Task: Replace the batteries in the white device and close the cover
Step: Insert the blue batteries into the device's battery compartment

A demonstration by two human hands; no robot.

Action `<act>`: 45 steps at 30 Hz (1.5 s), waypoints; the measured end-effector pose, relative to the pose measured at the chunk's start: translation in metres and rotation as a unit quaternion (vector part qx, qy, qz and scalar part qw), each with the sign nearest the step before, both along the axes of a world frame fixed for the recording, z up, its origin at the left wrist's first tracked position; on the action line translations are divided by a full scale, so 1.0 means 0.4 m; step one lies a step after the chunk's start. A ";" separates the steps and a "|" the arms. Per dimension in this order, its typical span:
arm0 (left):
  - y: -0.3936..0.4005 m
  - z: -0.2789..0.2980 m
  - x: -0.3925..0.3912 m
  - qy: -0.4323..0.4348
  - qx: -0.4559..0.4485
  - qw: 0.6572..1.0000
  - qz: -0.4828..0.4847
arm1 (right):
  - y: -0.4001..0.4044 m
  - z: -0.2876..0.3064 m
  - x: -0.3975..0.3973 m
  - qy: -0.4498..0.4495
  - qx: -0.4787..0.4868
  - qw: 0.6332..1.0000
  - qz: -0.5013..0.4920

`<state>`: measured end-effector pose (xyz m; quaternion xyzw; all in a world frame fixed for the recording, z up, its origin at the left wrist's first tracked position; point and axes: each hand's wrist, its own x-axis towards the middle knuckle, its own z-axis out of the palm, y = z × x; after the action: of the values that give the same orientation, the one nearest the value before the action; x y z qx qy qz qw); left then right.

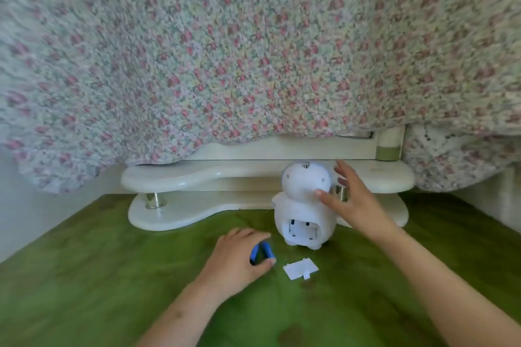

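A white rounded device [303,205] stands upright on the green mat, back toward me. Its battery compartment [303,231] low on the back is uncovered and looks empty. The white cover [300,270] lies flat on the mat just in front of it. My left hand [239,259] rests on the mat to the left of the cover, fingers closed around two blue batteries [262,253]. My right hand [355,200] has its fingers spread, thumb touching the right side of the device's head.
A green mat [112,276] covers the surface. Behind the device a cream two-tier shelf [197,177] on metal posts stands against the wall. A floral crocheted blanket [253,51] hangs over everything above it.
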<state>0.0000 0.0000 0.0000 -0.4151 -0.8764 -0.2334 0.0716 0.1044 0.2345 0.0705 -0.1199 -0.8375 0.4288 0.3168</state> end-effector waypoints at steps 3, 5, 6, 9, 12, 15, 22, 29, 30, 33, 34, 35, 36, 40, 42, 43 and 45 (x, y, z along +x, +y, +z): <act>0.019 -0.002 -0.018 0.023 -0.038 0.999 -0.029 | -0.005 0.013 -0.033 -0.032 0.027 0.997 0.072; 0.024 0.002 -0.025 0.026 -0.034 0.999 -0.030 | 0.008 0.006 -0.052 -0.041 0.033 0.995 0.082; 0.024 0.004 -0.024 0.024 -0.032 0.999 -0.035 | 0.011 0.005 -0.055 -0.040 0.036 0.996 0.076; 0.048 0.016 -0.022 -0.033 0.093 0.995 -0.030 | 0.020 0.009 -0.070 -0.035 0.048 0.997 0.057; 0.098 0.059 -0.007 -0.103 0.348 0.930 0.048 | 0.029 -0.009 -0.096 -0.015 0.042 0.999 0.017; 0.166 0.118 0.018 -0.164 0.473 0.865 0.037 | 0.048 -0.016 -0.108 0.045 -0.046 0.997 -0.043; 0.258 0.138 0.030 -0.147 0.540 0.826 0.057 | 0.079 0.001 -0.089 0.172 -0.206 0.956 -0.122; 0.284 0.108 0.076 -0.004 0.449 0.893 0.022 | 0.058 -0.004 -0.082 0.226 -0.232 0.932 -0.161; 0.287 0.102 0.078 0.013 0.435 0.900 0.022 | 0.050 -0.006 -0.082 0.231 -0.230 0.931 -0.164; 0.293 0.091 0.071 0.037 0.425 0.904 0.024 | 0.027 -0.012 -0.086 0.235 -0.215 0.934 -0.160; 0.292 0.090 0.066 0.041 0.424 0.904 0.029 | 0.020 -0.014 -0.087 0.234 -0.206 0.937 -0.157; 0.291 0.088 0.060 0.043 0.424 0.904 0.036 | 0.013 -0.017 -0.088 0.233 -0.197 0.940 -0.155; 0.289 0.088 0.055 0.042 0.425 0.904 0.041 | 0.008 -0.020 -0.088 0.231 -0.190 0.942 -0.153; 0.289 0.084 0.056 0.035 0.419 0.906 0.037 | 0.000 -0.029 -0.085 0.230 -0.190 0.942 -0.154; 0.293 0.074 0.065 0.053 0.410 0.910 0.039 | 0.002 -0.032 -0.083 0.228 -0.203 0.939 -0.161; 0.295 0.069 0.070 0.075 0.402 0.911 0.045 | 0.004 -0.032 -0.083 0.229 -0.213 0.936 -0.163; 0.299 0.060 0.076 0.128 0.381 0.914 0.053 | 0.008 -0.032 -0.081 0.235 -0.237 0.928 -0.167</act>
<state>0.0306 0.1196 0.0240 -0.3354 -0.7252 -0.4902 0.3483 0.0718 0.2377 0.0578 -0.2252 -0.5807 0.5715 0.5343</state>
